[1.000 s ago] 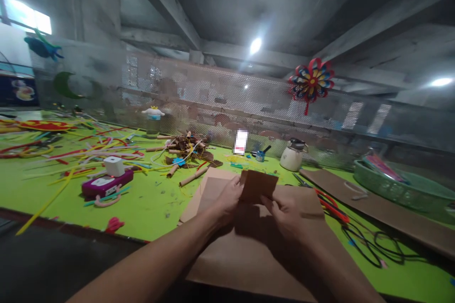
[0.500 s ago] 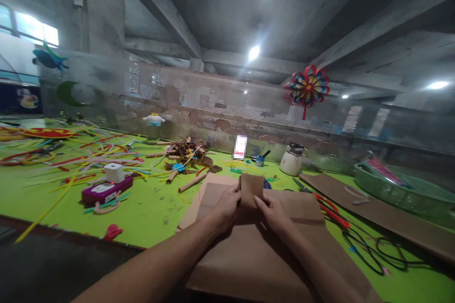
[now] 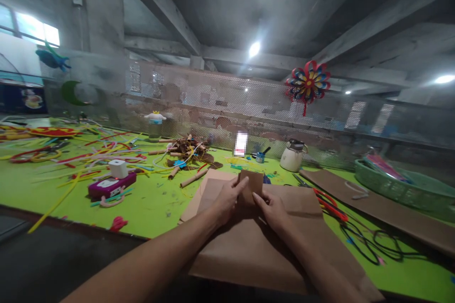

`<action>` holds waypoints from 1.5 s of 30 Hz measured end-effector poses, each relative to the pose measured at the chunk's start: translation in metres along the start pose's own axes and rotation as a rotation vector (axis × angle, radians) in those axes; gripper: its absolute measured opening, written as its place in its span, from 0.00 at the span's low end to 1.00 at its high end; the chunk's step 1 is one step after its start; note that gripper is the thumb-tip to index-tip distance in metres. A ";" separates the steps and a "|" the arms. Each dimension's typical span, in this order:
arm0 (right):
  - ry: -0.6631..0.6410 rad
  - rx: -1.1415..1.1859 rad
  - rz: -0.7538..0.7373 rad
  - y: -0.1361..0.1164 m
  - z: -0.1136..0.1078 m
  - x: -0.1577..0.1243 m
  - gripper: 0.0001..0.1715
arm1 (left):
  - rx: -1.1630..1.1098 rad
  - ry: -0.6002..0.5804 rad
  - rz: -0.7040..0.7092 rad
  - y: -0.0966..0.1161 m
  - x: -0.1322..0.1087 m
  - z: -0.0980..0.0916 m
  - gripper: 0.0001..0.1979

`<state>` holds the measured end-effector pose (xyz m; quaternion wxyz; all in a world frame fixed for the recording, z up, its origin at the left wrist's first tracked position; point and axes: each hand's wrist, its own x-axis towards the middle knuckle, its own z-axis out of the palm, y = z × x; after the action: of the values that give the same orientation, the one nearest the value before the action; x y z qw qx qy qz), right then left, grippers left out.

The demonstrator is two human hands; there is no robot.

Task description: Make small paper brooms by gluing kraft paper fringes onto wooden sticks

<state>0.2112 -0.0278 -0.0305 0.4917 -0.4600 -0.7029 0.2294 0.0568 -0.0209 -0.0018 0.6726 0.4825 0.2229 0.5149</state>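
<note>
A small folded piece of brown kraft paper (image 3: 251, 188) stands upright between my two hands. My left hand (image 3: 229, 201) grips its left edge, with the thumb on the near face. On the right edge, low down, my right hand (image 3: 270, 208) pinches it between thumb and fingers. Beneath both hands lies a large brown paper sheet (image 3: 249, 258), creased and reaching over the table's front edge. A lighter sheet (image 3: 199, 194) shows from under it at the left.
A purple power strip (image 3: 112, 186) with a white charger sits at left, near scattered pipe cleaners (image 3: 103, 156). Rolled paper tubes (image 3: 192, 151) are heaped behind. Orange-handled scissors (image 3: 330, 204), black cord (image 3: 377, 246), a kettle (image 3: 292, 156) and a green basket (image 3: 401, 189) stand or lie at right.
My left thumb has moved up and onto the near face of the small folded paper. My right hand keeps its pinch at the right edge. The view has shifted slightly.
</note>
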 end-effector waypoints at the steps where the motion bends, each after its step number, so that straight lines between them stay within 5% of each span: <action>1: 0.004 -0.015 -0.013 -0.001 0.000 0.000 0.26 | 0.036 0.014 0.014 -0.002 0.001 -0.001 0.24; 14: -0.018 -0.172 -0.207 -0.004 -0.001 -0.005 0.19 | 0.163 0.056 0.109 -0.008 0.005 -0.006 0.19; 25: -0.001 -0.175 -0.124 -0.008 0.001 -0.006 0.22 | 0.173 0.087 0.109 -0.008 0.005 -0.004 0.17; 32: 0.201 -0.118 -0.006 -0.016 -0.007 -0.004 0.22 | 0.155 0.072 0.092 -0.005 0.000 0.003 0.17; 38: -0.061 0.134 0.059 -0.020 -0.006 -0.005 0.26 | 0.133 0.038 0.015 0.000 -0.003 0.006 0.18; 45: -0.051 0.181 0.059 -0.012 -0.003 -0.005 0.25 | 0.043 -0.003 -0.043 -0.006 0.002 0.000 0.20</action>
<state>0.2096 -0.0381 -0.0223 0.5063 -0.4280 -0.6778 0.3179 0.0607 -0.0191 -0.0068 0.6731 0.4929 0.2433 0.4948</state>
